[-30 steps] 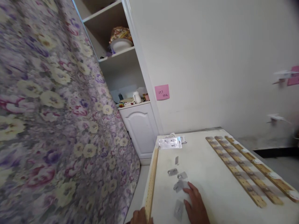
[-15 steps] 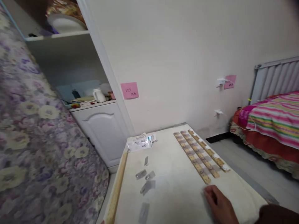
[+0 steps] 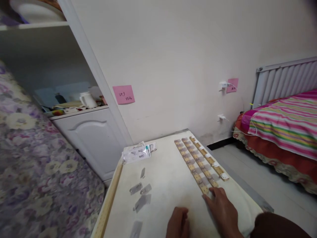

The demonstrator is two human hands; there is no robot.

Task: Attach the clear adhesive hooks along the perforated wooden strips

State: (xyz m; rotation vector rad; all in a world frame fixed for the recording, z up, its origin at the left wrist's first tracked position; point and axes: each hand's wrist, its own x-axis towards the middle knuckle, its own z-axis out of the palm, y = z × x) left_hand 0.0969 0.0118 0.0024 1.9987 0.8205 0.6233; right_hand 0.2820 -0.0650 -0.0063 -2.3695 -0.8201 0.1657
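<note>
Three narrow wooden strips lie side by side on the white table [image 3: 162, 172], slanting away from me. Small see-through pieces run along the left strip [image 3: 192, 167] and the middle strip [image 3: 201, 162]; the right strip [image 3: 210, 159] carries white pieces. My right hand [image 3: 221, 210] is at the near end of the left and middle strips, thumb and forefinger apart by the left strip's tip. I cannot tell if it presses on them. Low in the middle, my left hand [image 3: 177, 222] hovers or rests with loosely curled fingers, nothing visible in it.
Several small clear plastic pieces, one a grey flat piece [image 3: 142, 202], lie scattered on the table's left. Clear packets [image 3: 136, 153] lie at the back left. A wooden edge strip [image 3: 110, 200] lines the left side. Cabinet [image 3: 91, 138], floral curtain [image 3: 49, 185] and bed [image 3: 284, 129] surround the table.
My right hand has reached the strips' near ends, its fingers extending from a curl. My left hand has come into view at the bottom middle. The camera has turned right.
</note>
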